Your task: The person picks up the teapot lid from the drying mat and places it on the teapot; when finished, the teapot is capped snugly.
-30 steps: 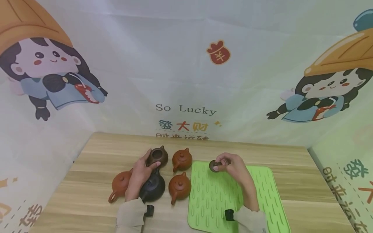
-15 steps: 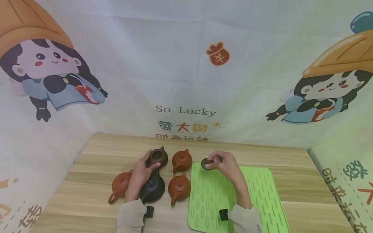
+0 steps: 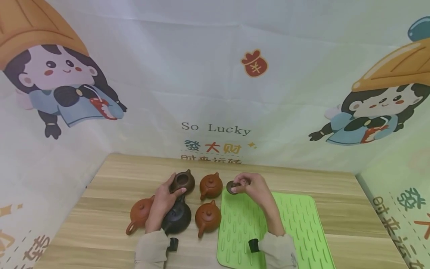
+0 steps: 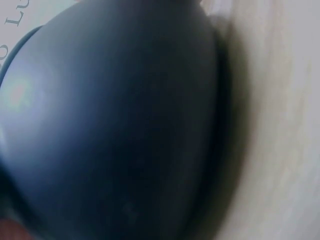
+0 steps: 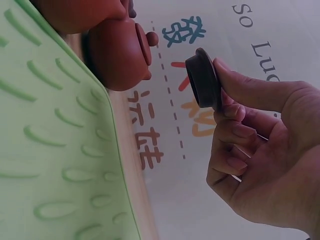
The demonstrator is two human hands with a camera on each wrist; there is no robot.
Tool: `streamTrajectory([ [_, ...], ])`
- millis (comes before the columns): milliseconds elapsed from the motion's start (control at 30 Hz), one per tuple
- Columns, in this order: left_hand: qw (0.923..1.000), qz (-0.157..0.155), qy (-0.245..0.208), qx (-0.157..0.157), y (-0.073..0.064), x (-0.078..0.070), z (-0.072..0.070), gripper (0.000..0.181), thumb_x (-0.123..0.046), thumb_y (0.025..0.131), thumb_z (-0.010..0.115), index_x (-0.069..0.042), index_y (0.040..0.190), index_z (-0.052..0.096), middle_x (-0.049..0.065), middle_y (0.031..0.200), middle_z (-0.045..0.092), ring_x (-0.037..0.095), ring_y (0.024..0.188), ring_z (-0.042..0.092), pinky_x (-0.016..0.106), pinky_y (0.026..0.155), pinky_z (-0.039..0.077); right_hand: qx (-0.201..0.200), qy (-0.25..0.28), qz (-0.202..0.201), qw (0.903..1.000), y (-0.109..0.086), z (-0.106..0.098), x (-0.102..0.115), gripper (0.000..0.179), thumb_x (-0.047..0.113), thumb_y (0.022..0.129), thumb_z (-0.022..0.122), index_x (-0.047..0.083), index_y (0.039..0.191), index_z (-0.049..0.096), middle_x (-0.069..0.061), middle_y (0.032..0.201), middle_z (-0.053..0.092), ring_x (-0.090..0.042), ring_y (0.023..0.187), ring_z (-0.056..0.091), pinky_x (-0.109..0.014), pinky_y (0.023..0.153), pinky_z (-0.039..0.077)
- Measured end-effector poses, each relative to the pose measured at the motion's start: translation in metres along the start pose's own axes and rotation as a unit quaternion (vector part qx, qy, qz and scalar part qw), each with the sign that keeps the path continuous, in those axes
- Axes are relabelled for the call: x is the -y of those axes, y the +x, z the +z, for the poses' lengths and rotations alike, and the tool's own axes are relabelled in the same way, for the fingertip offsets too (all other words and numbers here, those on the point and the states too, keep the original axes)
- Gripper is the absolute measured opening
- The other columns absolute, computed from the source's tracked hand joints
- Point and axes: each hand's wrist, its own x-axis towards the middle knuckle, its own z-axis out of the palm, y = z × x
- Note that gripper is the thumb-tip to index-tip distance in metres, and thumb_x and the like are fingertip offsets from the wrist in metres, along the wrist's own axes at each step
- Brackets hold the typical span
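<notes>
My left hand (image 3: 163,200) grips a dark brown teapot (image 3: 189,184), thumb at its near side and fingers around its left. The pot is lidless, its round opening facing up. My right hand (image 3: 256,188) pinches a dark teapot lid (image 5: 201,82) by the knob, which the fingers hide. The lid is raised over the far left corner of the green mat (image 3: 242,231), its underside rim showing in the right wrist view. A black teapot (image 3: 179,218) stands under my left wrist and fills most of the left wrist view.
Two reddish clay teapots, a far one (image 3: 211,185) and a nearer one (image 3: 208,216), stand lidded between my hands, just left of the mat. Another reddish teapot (image 3: 139,211) sits left of my left forearm. A printed cloth backdrop (image 3: 215,93) rises behind the wooden table (image 3: 100,201).
My right hand has carried the lid leftward across the mat's far edge, closer to the far reddish teapot. The left hand keeps its hold on the lidless teapot.
</notes>
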Motion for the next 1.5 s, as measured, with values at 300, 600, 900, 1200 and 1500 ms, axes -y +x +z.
streamTrajectory([
  [300, 1.0000, 0.000, 0.003, -0.007, -0.001, -0.001, -0.001, 0.074, -0.016, 0.105, 0.076, 0.005, 0.166, 0.039, 0.039, 0.161, 0.045, 0.058, 0.150, 0.045, 0.067, 0.120, 0.042, 0.013, 0.001, -0.009, 0.9999, 0.009, 0.008, 0.004, 0.016, 0.004, 0.088, 0.089, 0.000, 0.099, 0.079, 0.002, 0.075, 0.052, -0.015, 0.073, 0.046, -0.027, 0.068, 0.040],
  [600, 0.9999, 0.000, 0.006, -0.009, -0.001, -0.003, -0.002, 0.073, -0.016, 0.106, 0.075, 0.006, 0.166, 0.040, 0.040, 0.160, 0.046, 0.059, 0.150, 0.045, 0.067, 0.120, 0.042, 0.021, -0.007, -0.003, 0.9998, 0.022, 0.019, 0.009, 0.016, 0.003, 0.086, 0.090, 0.002, 0.098, 0.079, 0.002, 0.076, 0.056, -0.015, 0.075, 0.049, -0.031, 0.075, 0.044],
  [900, 0.9999, 0.002, 0.005, -0.012, -0.001, -0.003, -0.001, 0.073, -0.015, 0.106, 0.075, 0.006, 0.166, 0.040, 0.040, 0.160, 0.046, 0.058, 0.150, 0.045, 0.067, 0.120, 0.043, 0.038, 0.000, -0.010, 0.9992, 0.030, 0.029, 0.018, 0.015, 0.001, 0.085, 0.090, 0.002, 0.096, 0.079, 0.000, 0.080, 0.059, -0.016, 0.079, 0.052, -0.028, 0.074, 0.047],
  [1200, 0.9999, -0.001, 0.009, -0.013, -0.001, -0.001, 0.001, 0.074, -0.016, 0.105, 0.076, 0.004, 0.166, 0.040, 0.039, 0.160, 0.047, 0.058, 0.150, 0.046, 0.068, 0.120, 0.043, 0.063, -0.017, -0.037, 0.9971, 0.043, 0.042, 0.025, 0.014, 0.001, 0.086, 0.089, 0.002, 0.096, 0.080, 0.004, 0.071, 0.053, -0.012, 0.069, 0.046, -0.024, 0.066, 0.042],
  [1500, 0.9997, 0.002, 0.017, -0.016, -0.001, -0.002, 0.000, 0.073, -0.017, 0.105, 0.077, 0.006, 0.165, 0.042, 0.040, 0.158, 0.049, 0.058, 0.148, 0.048, 0.067, 0.118, 0.044, 0.080, -0.044, -0.061, 0.9940, 0.058, 0.053, 0.036, 0.010, 0.002, 0.089, 0.088, 0.002, 0.093, 0.080, 0.005, 0.074, 0.055, -0.011, 0.069, 0.045, -0.025, 0.067, 0.038],
])
